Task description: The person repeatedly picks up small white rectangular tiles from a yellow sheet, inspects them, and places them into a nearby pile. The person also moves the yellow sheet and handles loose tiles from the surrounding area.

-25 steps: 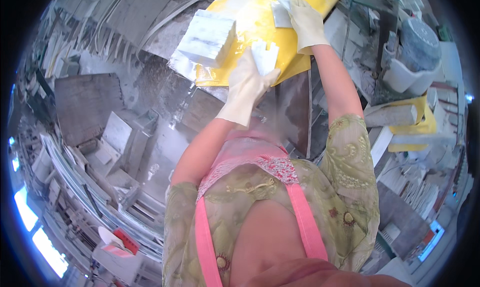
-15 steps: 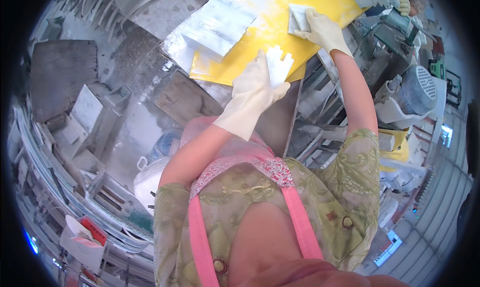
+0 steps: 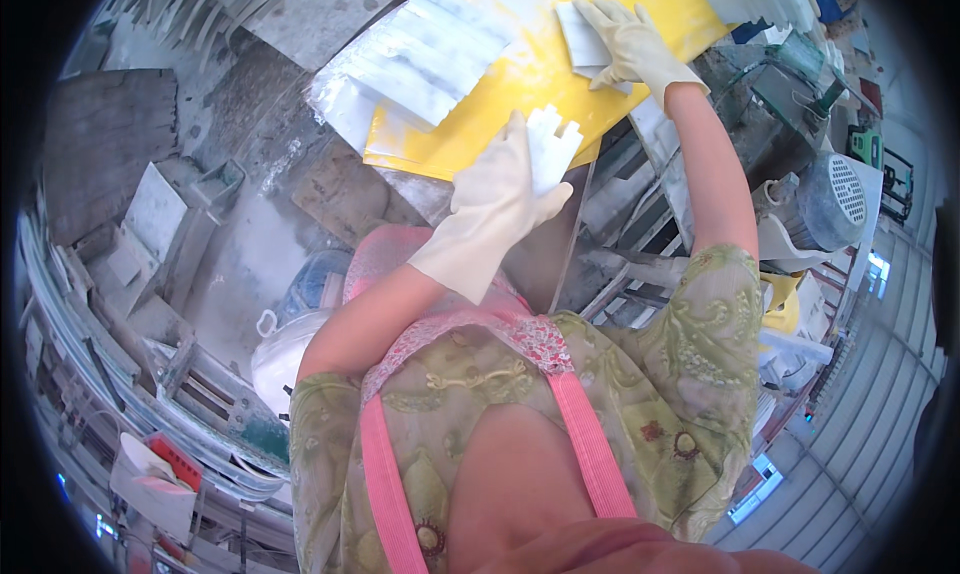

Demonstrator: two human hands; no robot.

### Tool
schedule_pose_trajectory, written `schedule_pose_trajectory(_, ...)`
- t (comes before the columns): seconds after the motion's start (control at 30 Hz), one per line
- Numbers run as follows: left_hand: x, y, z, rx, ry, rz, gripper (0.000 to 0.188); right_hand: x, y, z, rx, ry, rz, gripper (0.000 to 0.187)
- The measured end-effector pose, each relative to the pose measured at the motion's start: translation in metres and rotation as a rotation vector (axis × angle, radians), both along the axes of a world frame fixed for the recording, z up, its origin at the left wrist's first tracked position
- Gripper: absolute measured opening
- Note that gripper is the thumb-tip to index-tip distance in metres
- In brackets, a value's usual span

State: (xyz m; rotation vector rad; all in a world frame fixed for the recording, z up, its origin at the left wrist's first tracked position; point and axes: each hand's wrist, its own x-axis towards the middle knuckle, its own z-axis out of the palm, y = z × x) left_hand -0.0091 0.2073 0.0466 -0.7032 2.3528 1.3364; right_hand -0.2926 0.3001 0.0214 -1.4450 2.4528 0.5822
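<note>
Holding white strips (image 3: 553,152), the left hand (image 3: 495,204) has them between thumb and fingers, by the near edge of the yellow sheet (image 3: 440,152). The right hand (image 3: 637,52) touches a white tile (image 3: 579,40) on the sheet, fingers spread; I cannot tell if it grips.

A dark board (image 3: 110,154) shows far left, a white bucket (image 3: 287,366) nearer the middle. A slotted drum (image 3: 838,202) sits at right.

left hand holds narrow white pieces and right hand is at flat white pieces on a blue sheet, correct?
The sheet is yellow, not blue, as the head view shows. The left hand holds narrow white pieces; the right hand is at flat white pieces on it.
</note>
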Motion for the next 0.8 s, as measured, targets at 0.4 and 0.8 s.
schedule_pose_trajectory(0.4,0.002,-0.001,0.000,-0.018,0.016,0.007,0.111,0.007,0.024,0.005,-0.063,0.014,-0.018,0.120)
schedule_pose_trajectory(0.8,0.003,-0.003,-0.007,-0.024,0.063,0.003,0.111,-0.010,0.051,-0.015,-0.171,-0.052,-0.107,0.118)
